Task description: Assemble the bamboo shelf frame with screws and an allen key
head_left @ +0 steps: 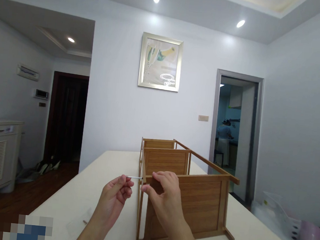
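The left hand (pixel 115 195) pinches a thin rod (pixel 134 177), its tip at the shelf's (pixel 187 202) left post. The right hand (pixel 166 196) curls, thumb and fingers parted, at that post's corner. The shelf lies mid-table (pixel 85 188), toward the near edge.

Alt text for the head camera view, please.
Left hand holds a thin silvery rod, tip at the upper near-left corner of a wooden shelf unit on a pale table; the right hand is at that corner.
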`<state>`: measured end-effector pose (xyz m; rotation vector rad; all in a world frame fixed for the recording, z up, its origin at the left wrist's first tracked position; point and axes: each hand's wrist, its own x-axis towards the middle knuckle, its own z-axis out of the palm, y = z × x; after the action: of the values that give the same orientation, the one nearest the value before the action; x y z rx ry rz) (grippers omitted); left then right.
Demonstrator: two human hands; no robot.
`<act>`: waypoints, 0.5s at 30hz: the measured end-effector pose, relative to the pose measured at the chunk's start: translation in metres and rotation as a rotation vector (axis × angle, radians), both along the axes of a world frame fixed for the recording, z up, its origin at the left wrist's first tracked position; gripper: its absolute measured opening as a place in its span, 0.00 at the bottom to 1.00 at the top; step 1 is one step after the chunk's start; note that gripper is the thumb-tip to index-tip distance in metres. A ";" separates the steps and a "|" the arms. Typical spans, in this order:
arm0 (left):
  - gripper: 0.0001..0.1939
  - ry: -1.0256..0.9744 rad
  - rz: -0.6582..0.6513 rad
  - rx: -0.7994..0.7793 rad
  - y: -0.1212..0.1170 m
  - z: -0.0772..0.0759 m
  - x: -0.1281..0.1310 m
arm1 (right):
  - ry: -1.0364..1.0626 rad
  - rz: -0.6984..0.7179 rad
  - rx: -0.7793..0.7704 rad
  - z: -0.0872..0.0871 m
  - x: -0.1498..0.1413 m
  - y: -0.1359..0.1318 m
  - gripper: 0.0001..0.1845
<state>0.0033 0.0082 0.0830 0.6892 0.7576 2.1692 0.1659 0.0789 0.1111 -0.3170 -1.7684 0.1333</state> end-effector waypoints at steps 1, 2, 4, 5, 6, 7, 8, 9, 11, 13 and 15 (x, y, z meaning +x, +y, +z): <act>0.18 -0.018 0.020 0.002 0.000 0.000 -0.002 | 0.017 -0.004 0.016 -0.002 -0.005 0.000 0.14; 0.18 -0.033 0.040 0.006 -0.001 0.000 -0.004 | 0.033 -0.008 0.035 -0.005 -0.010 0.000 0.13; 0.17 -0.045 0.066 0.013 -0.001 0.001 -0.006 | 0.063 -0.019 0.078 -0.010 -0.018 0.000 0.12; 0.16 -0.045 0.073 0.015 -0.001 0.001 -0.007 | 0.077 -0.026 0.098 -0.012 -0.021 0.001 0.12; 0.16 -0.042 0.075 0.016 -0.001 0.001 -0.008 | 0.086 -0.034 0.114 -0.014 -0.023 0.001 0.12; 0.15 -0.037 0.074 0.015 -0.001 0.002 -0.008 | 0.092 -0.041 0.124 -0.015 -0.024 0.002 0.12; 0.15 -0.029 0.072 0.015 -0.001 0.002 -0.009 | 0.096 -0.046 0.130 -0.016 -0.024 0.003 0.12; 0.15 -0.020 0.069 0.015 -0.001 0.002 -0.009 | 0.096 -0.050 0.133 -0.017 -0.024 0.003 0.12; 0.15 -0.002 0.062 0.017 -0.001 0.001 -0.009 | 0.094 -0.057 0.137 -0.017 -0.024 0.004 0.12; 0.15 0.014 0.057 0.023 -0.002 0.000 -0.010 | 0.092 -0.064 0.148 -0.016 -0.023 0.004 0.12; 0.14 0.031 0.049 0.028 -0.002 -0.001 -0.011 | 0.084 -0.063 0.154 -0.016 -0.023 0.004 0.12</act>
<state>-0.0075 0.0058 0.0819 0.7267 0.7692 2.2219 0.1425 0.0830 0.0951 -0.2519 -1.6728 -0.0338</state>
